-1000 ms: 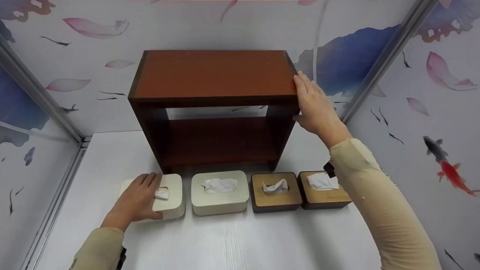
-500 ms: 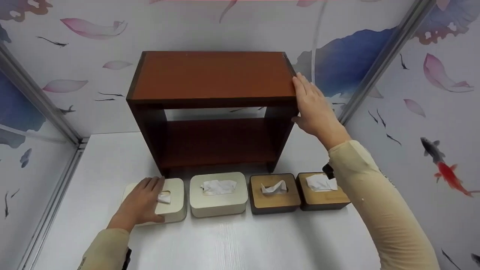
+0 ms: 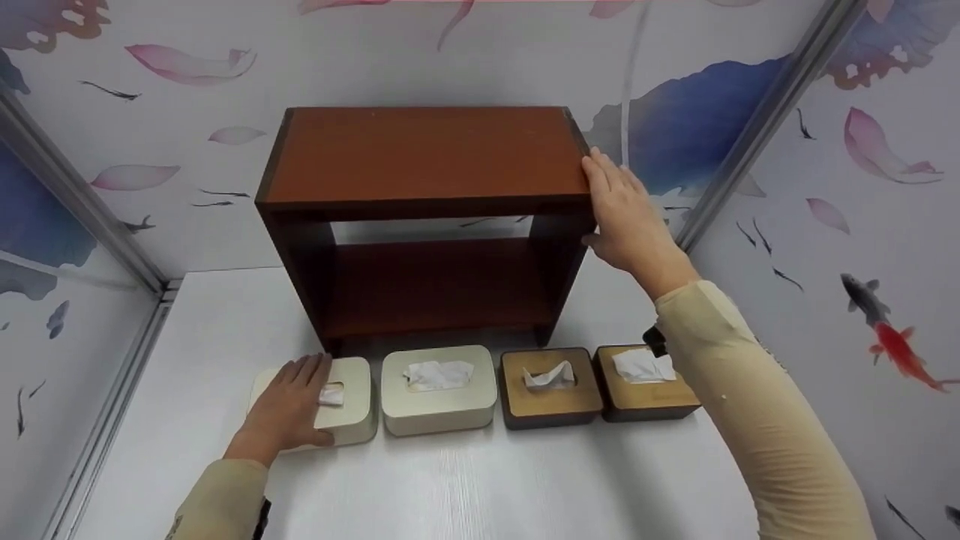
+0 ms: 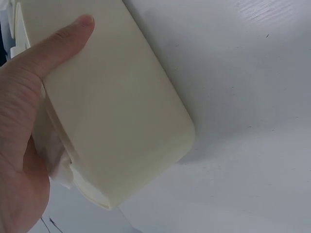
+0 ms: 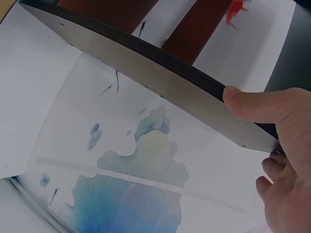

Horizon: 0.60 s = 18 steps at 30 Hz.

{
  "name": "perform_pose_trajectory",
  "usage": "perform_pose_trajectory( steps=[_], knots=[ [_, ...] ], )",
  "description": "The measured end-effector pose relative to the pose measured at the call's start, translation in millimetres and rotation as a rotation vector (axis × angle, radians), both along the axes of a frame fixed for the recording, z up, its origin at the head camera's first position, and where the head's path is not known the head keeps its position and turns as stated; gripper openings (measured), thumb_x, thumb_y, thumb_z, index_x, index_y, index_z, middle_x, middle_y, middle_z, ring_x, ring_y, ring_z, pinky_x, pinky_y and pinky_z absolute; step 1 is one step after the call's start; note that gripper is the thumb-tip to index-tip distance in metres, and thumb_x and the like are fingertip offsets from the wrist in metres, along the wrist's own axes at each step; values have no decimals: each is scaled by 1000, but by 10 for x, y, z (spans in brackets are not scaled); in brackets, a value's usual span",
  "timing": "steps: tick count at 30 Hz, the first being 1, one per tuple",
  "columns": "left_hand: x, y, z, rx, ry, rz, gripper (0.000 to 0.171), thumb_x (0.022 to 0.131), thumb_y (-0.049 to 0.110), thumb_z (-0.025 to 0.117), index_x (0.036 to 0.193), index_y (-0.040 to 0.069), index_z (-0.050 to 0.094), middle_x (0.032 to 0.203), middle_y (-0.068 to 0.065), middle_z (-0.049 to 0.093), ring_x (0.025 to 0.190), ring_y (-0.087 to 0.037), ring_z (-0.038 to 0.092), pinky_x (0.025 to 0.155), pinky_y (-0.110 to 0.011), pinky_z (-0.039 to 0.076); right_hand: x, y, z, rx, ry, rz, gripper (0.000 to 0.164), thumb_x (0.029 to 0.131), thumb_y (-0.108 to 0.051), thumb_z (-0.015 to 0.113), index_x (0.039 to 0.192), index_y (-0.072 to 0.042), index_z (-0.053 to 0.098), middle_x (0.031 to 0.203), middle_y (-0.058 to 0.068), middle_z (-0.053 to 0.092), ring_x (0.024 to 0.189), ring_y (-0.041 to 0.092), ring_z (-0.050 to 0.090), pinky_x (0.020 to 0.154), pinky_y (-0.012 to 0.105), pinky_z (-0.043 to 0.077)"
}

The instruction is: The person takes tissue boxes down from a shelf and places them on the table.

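In the head view my left hand lies across the leftmost cream tissue box, its fingers over the top and its thumb down the front side. The thumb on the cream wall shows closely in the left wrist view; the fingertips are hidden there. My right hand rests against the right side of a brown wooden shelf, fingers extended near its upper edge. Its thumb touches the panel's dark front edge in the right wrist view. A second cream tissue box stands close to the held one, with a narrow gap.
Two dark tissue boxes with wooden lids, a middle one and a right one, continue the row before the shelf. All stand on a white table. Patterned wall panels enclose the back and sides.
My left hand has shifted the leftmost cream tissue box slightly to the right, narrowing the gap to its neighbour. The right hand keeps its place on the shelf.
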<state>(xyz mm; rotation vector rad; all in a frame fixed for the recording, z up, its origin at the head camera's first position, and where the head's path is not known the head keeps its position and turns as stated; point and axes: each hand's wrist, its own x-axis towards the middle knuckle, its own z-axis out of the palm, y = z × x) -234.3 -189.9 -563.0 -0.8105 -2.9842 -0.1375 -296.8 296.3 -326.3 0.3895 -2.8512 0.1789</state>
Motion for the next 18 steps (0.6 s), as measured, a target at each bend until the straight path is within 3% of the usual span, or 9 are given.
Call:
perform_pose_trajectory(
  steps=[4, 10, 14, 18],
  knots=[
    [-7, 8, 122, 8, -75, 11, 122, 58, 55, 88, 148, -5, 32, 152, -25, 37, 140, -43, 36, 117, -57, 27, -15, 41, 1, 12, 15, -5, 105, 72, -9, 83, 153, 0, 18, 163, 18, 17, 149, 34, 23, 123, 50, 15],
    [-20, -89, 307, 79, -159, 75, 95, 84, 68, 57, 149, 1, 37, 154, -24, 36, 142, -44, 32, 117, -62, 21, -1, 202, -44, -16, 62, 46, 104, 75, -14, 84, 155, -8, 17, 163, 14, 20, 146, 32, 31, 121, 51, 21],
    [-3, -286, 333, 84, -92, 145, 84, 92, 62, 49, 149, 3, 36, 155, -24, 33, 144, -44, 27, 118, -63, 15, 66, 353, -132, -81, 69, 56, 104, 80, -20, 81, 157, -13, 12, 162, 12, 24, 142, 37, 36, 117, 56, 25],
    [44, -525, 335, 82, -32, 205, 84, 94, 61, 48, 151, 3, 32, 157, -25, 27, 147, -43, 19, 119, -62, 6, 153, 543, -331, -76, 42, 7, 106, 81, -33, 79, 158, -15, 9, 163, 12, 19, 142, 42, 34, 116, 61, 22]
  ],
)
